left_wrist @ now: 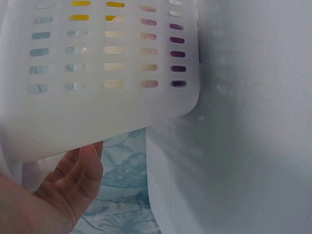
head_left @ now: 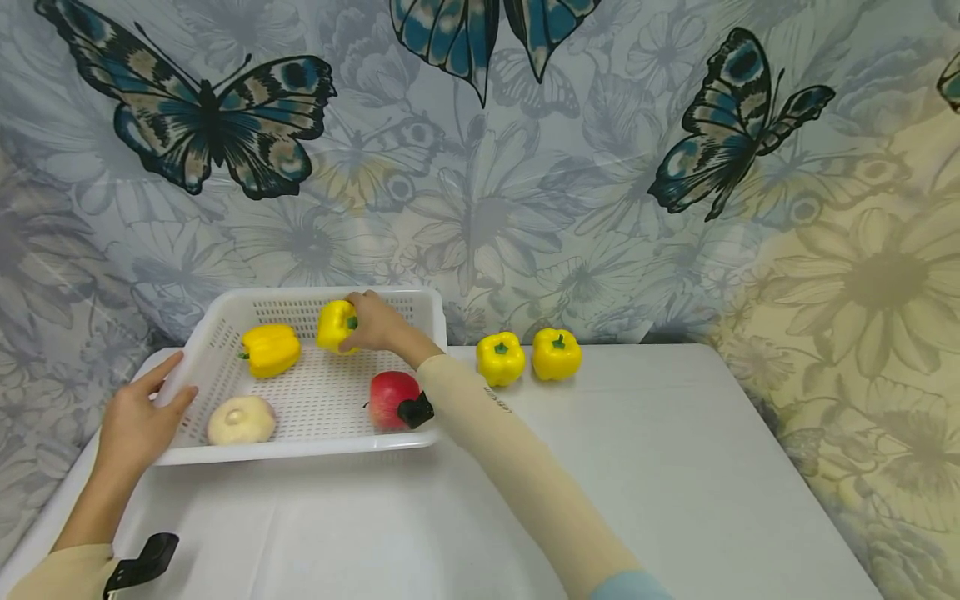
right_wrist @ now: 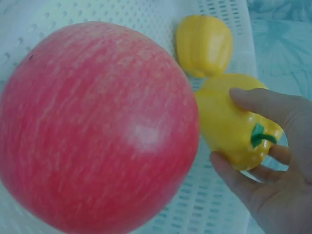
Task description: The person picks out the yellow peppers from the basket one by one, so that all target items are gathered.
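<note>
The right hand (head_left: 382, 325) has its fingers clamped on a glossy yellow bell pepper with a green stem (head_left: 334, 327), inside a white rectangular perforated plastic basket (head_left: 300, 450) near its back wall, while the left hand's (head_left: 138, 421) fingers grip the left rim. The basket also holds another yellow pepper lying sideways (head_left: 272, 350), a round cream-coloured bulb (head_left: 242, 420) and a round red apple (head_left: 390, 396); two upright yellow peppers (head_left: 501, 359) stand right of it on the white surface (head_left: 675, 467).
</note>
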Tool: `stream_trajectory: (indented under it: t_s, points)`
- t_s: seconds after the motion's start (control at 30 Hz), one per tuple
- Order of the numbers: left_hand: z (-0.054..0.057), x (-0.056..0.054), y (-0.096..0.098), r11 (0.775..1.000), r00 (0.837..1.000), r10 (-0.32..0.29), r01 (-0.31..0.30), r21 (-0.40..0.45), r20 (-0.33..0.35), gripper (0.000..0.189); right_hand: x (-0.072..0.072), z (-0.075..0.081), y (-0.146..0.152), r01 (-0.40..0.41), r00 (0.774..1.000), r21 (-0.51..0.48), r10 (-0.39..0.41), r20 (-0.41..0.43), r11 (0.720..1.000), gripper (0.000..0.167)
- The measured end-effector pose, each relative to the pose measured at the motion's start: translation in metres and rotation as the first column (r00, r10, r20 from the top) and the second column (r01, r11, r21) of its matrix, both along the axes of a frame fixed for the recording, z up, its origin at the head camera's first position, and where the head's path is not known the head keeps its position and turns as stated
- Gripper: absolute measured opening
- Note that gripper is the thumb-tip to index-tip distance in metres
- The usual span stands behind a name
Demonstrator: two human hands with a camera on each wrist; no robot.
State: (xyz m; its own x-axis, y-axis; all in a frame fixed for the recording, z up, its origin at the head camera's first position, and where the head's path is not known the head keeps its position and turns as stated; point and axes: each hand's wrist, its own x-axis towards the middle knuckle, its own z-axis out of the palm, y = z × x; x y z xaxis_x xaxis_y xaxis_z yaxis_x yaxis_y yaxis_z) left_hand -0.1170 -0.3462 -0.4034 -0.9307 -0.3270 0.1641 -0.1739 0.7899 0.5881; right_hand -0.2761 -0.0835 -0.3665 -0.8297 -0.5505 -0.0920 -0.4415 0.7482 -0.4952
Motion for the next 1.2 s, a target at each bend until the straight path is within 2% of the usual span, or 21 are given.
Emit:
stream_trajectory:
  t_s: [0.17,0.4,0.57,0.77,1.03,1.2]
  points:
    - [0.001,0.0,0.0,1.0,1.0,0.001,-0.002,0.006,0.005,0.058,0.003,0.008,0.005,-0.051,0.999,-0.05,0.05,-0.009,0.997,0.077]
    - [0.002,0.0,0.001,1.0,1.0,0.0,0.0,0.014,-0.004,0.057,0.008,0.016,0.014,-0.076,0.997,-0.089,0.073,-0.036,0.993,0.079]
    - [0.002,0.001,0.001,1.0,1.0,0.002,-0.002,0.009,-0.002,0.057,0.013,0.02,0.023,-0.132,0.988,-0.095,0.124,-0.088,0.987,0.074]
    - [0.003,0.002,0.0,1.0,1.0,0.004,-0.004,0.009,0.014,0.058,0.018,0.028,0.032,-0.18,0.979,-0.109,0.168,-0.113,0.978,0.072]
    - [0.002,0.002,0.002,1.0,1.0,0.003,-0.003,0.012,0.003,0.057,0.021,0.033,0.049,-0.179,0.976,-0.082,0.166,-0.142,0.98,0.072]
    - [0.002,0.002,0.001,1.0,1.0,0.005,-0.005,0.011,0.007,0.057,0.02,0.036,0.061,-0.18,0.975,-0.101,0.163,-0.152,0.978,0.072]
